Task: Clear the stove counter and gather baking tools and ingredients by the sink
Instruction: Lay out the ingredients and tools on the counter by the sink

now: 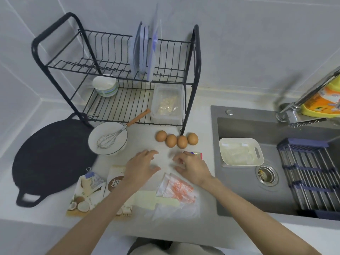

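Several brown eggs [177,140] lie in a row on the counter by the foot of the dish rack. A white bowl [95,144] holds a wire whisk [110,138] with a wooden handle. My left hand [142,167] hovers over the counter with fingers spread and holds nothing. My right hand [191,167] is beside it, fingers loosely curled, with a small red-edged packet [197,155] just behind it. Two coconut-print bags [86,194] lie under my left forearm. A pale plastic scraper [156,199] and a clear bag with orange print [181,191] lie near the front edge.
A black two-tier dish rack [117,76] holds lids, a cup [105,87] and a clear food box [167,102]. A black round pan [53,162] lies at left. The grey sink [239,203] at right holds a white basket [241,151] and a drain rack [311,173].
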The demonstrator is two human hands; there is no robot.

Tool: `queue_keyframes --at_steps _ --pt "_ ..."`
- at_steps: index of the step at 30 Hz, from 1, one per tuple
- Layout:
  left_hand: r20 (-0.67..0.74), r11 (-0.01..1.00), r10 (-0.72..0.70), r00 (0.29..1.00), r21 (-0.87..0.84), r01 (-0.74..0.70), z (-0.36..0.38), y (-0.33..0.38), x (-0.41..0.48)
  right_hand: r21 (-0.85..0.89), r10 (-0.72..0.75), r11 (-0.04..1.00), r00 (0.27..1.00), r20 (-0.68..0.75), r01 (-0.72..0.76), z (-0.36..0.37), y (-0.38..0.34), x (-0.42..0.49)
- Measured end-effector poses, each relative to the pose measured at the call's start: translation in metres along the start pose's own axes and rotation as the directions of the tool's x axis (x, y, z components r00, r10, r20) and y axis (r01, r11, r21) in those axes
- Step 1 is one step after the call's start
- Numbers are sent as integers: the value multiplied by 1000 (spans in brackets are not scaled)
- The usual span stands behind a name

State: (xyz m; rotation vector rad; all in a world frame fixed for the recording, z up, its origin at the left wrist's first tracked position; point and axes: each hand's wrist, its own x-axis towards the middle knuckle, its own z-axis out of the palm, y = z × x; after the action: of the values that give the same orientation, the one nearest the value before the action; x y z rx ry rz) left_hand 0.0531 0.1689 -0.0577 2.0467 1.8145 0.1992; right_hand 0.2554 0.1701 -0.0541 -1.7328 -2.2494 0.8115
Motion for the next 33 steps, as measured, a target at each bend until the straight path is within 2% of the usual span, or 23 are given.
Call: queue_keyframes --at_steps 5,8,11,14,17,21,27,33 --pt "-12 1000 -16 1000 -10 16 -8 -41 -29 37 -100 995 989 105 96 22 -37 9" --pt "-6 998 -42 999 -38 42 -11 -62 -48 22 -118 993 961 252 116 37 -60 12" --pt "18 999 -43 999 -30 44 -11 -74 -61 -111 -123 978 915 383 178 50 -73 9" --pt "36 999 -26 999 -29 27 -10 -79 -71 -292 -33 937 882 470 191 61 -83 2" --pt "91 999 21 996 -27 -19 -4 -80 -80 -408 61 901 892 448 143 71 -90 -5" --pt "147 992 122 982 -34 -118 3 -82 -89 -386 179 922 902 394 -15 78 -96 -12" --pt "166 980 191 967 15 -197 1 -87 -94 -529 259 847 912 317 -57 92 -107 -27" --pt "211 978 198 957 18 -207 -1 -89 -94 -397 349 893 884 310 -214 92 -105 -31"
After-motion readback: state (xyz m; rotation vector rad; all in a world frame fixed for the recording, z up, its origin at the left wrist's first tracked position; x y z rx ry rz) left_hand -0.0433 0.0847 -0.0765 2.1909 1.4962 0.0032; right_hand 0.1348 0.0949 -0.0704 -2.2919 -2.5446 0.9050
